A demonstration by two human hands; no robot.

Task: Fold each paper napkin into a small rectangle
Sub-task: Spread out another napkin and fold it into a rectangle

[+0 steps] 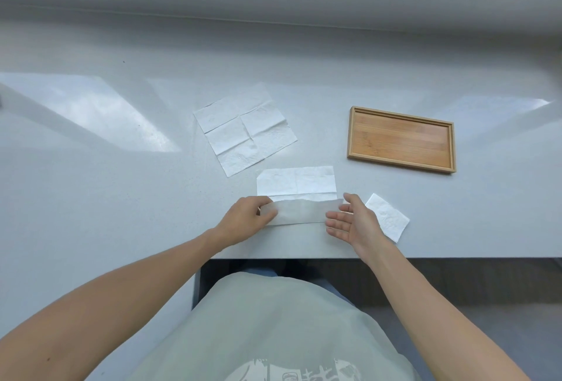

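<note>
The left hand point(246, 218) pinches the raised near edge of a half-folded white paper napkin point(296, 184); the right hand point(349, 219), fingers straight, supports the other end. Thin and limp, it likely tears easily: hold corners. Unfolded white napkin point(244, 128) at eleven o'clock.

Pale grey-green printed T-shirt point(273, 329), bare forearms

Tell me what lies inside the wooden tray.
Nothing shows inside the wooden tray: only its bare bamboo floor within the raised rim. No napkin is in it; the small folded napkin lies on the table nearer the person. Whatever is under the tray is hidden.
</note>
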